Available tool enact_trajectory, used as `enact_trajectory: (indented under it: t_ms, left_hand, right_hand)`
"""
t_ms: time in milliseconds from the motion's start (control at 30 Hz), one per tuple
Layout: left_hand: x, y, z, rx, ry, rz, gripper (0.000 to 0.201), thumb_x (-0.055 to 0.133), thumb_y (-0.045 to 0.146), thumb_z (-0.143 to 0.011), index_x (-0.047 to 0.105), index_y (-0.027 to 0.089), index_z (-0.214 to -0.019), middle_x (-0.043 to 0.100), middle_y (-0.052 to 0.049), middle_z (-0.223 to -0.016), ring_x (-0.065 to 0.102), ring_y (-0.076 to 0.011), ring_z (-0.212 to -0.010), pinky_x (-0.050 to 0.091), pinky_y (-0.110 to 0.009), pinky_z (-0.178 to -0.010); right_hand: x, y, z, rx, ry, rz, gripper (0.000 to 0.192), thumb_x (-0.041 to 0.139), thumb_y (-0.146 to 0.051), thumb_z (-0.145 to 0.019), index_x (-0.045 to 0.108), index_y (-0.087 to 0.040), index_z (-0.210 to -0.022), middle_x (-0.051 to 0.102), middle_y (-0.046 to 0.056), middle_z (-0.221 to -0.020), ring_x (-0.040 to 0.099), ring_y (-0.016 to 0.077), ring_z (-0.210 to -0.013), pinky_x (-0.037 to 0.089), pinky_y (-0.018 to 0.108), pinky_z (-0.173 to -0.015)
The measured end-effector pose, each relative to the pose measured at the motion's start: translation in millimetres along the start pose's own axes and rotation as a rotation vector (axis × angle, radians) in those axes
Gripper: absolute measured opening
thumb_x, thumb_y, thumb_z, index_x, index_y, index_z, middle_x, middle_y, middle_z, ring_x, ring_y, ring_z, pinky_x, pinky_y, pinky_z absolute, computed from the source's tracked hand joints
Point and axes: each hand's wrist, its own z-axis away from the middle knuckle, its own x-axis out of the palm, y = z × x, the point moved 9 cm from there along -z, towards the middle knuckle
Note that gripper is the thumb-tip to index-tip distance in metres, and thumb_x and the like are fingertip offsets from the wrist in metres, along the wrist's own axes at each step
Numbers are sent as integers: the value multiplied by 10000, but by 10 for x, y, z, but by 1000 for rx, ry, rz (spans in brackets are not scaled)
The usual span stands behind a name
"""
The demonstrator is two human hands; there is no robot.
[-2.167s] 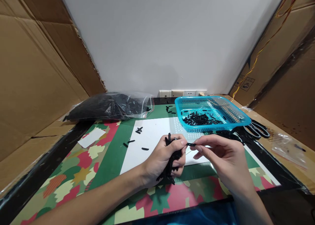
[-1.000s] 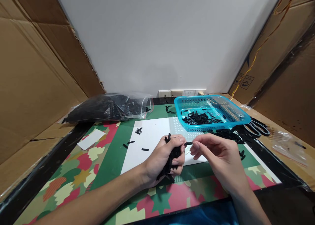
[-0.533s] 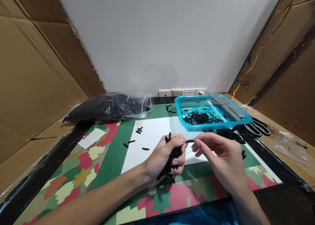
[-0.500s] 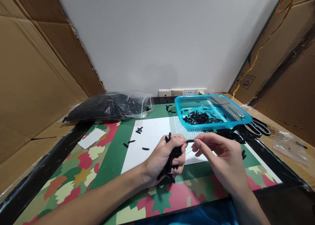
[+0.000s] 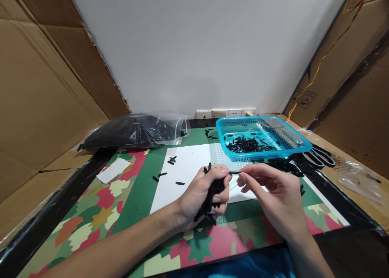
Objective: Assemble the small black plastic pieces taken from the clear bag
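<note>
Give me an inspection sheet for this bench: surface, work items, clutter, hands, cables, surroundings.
Surface: leaf-patterned mat with a white sheet on it.
Work items: bundle of black sticks in the left hand; single black piece pinched between both hands; blue basket with black pieces inside.
Clutter: loose black bits on the sheet; plastic bag of black material; scissors; small clear bag; white card.
Hands: left hand closed on the bundle; right hand pinching the piece.
Cables: orange wire on the right cardboard.
Surroundings: cardboard walls, wall sockets.
</note>
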Motion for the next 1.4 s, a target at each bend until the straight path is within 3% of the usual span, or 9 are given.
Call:
enact_trajectory:
  t_ms: [500, 1400]
  left_hand:
    - [-4, 2, 10, 12, -8, -9, 280, 572, 364, -984, 528, 200, -761, 386, 79, -475, 258, -41, -370, 282, -105, -368]
    - [8, 2, 3, -14, 24, -8, 323, 562, 415, -985, 525, 203, -743, 370, 81, -473, 237, -44, -380, 276, -104, -368]
  right_hand:
    - [1, -26, -19, -11, 0, -45, 45, 778, -237, -939, 821, -246, -947, 801, -3, -827, 752, 139, -675, 620, 197, -600]
    - [46, -23, -20, 17, -69, 6, 155, 700, -315, -1009, 771, -231, -900, 766, 4, -831, 722, 147, -730, 560, 221, -655]
